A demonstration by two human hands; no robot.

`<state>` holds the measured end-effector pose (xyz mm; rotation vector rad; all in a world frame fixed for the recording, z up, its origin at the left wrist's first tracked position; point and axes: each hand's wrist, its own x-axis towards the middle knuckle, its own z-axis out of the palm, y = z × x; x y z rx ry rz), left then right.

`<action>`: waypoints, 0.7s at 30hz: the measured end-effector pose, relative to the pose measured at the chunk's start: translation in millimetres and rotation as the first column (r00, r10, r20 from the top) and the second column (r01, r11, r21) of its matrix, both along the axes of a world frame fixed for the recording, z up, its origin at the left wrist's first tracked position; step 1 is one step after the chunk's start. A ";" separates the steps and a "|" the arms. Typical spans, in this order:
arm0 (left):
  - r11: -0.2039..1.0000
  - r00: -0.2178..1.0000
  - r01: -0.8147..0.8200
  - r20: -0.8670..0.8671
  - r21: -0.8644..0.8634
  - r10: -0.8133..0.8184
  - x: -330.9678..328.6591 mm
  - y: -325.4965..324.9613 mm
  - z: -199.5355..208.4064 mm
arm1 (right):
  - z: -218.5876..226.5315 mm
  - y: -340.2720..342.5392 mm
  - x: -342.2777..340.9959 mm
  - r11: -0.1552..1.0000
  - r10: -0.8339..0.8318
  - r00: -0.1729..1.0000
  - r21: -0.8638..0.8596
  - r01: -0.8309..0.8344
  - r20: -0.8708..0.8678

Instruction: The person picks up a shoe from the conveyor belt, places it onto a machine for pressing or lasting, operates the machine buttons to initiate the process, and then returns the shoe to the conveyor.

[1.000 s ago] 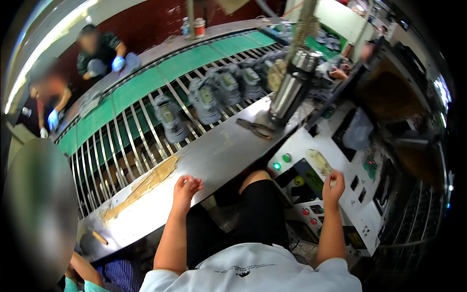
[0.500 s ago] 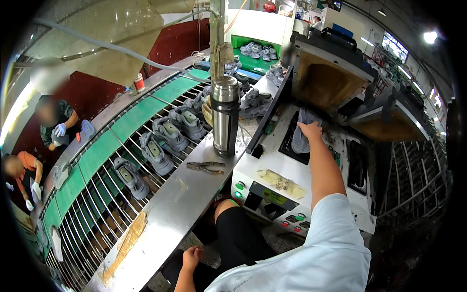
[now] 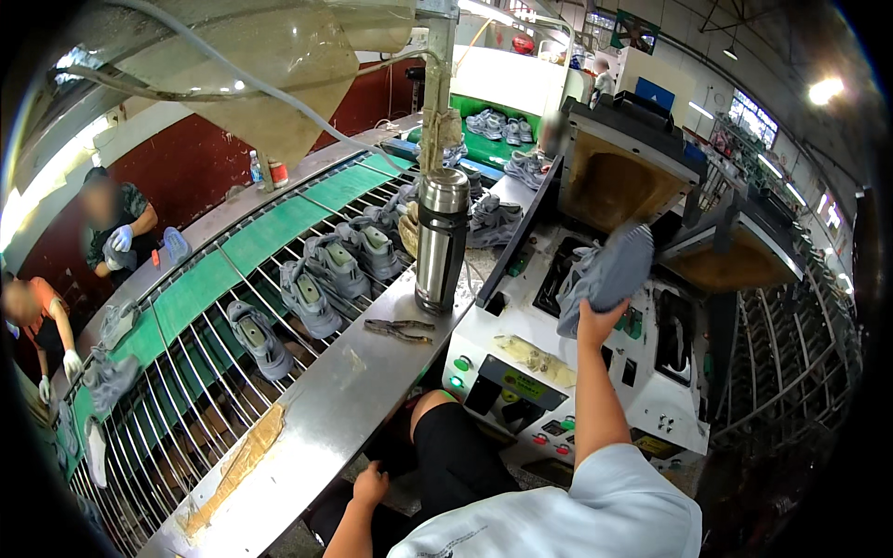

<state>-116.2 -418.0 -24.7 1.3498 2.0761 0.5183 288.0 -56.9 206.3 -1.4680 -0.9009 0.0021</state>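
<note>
My right hand [image 3: 600, 322] grips a grey sports shoe [image 3: 601, 279] by one end. The shoe is tilted up above the white press machine [image 3: 567, 386], its ridged sole turned to the right. Behind the shoe stands a raised press lid [image 3: 619, 172] with a brown-stained inside. Under the shoe, a dark recess [image 3: 556, 270] in the machine top is partly hidden. My left hand [image 3: 371, 484] hangs low beside my thigh, fingers curled in, with nothing showing in it.
A steel flask [image 3: 442, 246] and pliers [image 3: 400, 330] rest on the metal ledge [image 3: 307, 446]. Left of it, a rod conveyor with a green belt [image 3: 200, 279] carries several grey shoes [image 3: 307, 296]. Two gloved co-workers are at the far left. A second raised lid [image 3: 735, 246] stands right.
My right hand has lifted the shoe out of the machine's recess, tipping its sole to the right. My left hand stays low near my thigh. The view has shifted slightly.
</note>
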 end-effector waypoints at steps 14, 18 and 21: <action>0.884 0.138 -0.369 0.958 0.287 -0.253 38.9 47.6 185.2 | -24.4 -191.3 -153.1 -0.047 0.783 -0.137 0.161 -0.986 -0.607; 0.700 0.035 -0.621 0.905 0.352 -0.424 -23.0 6.5 217.3 | 16.3 -224.1 -240.4 -0.511 0.832 -0.441 -0.157 -0.845 -0.335; 0.505 0.131 -0.834 0.968 0.224 -0.212 -65.7 -52.1 210.1 | 33.6 -209.8 -255.2 -0.608 0.765 -0.633 -0.454 -0.651 -0.115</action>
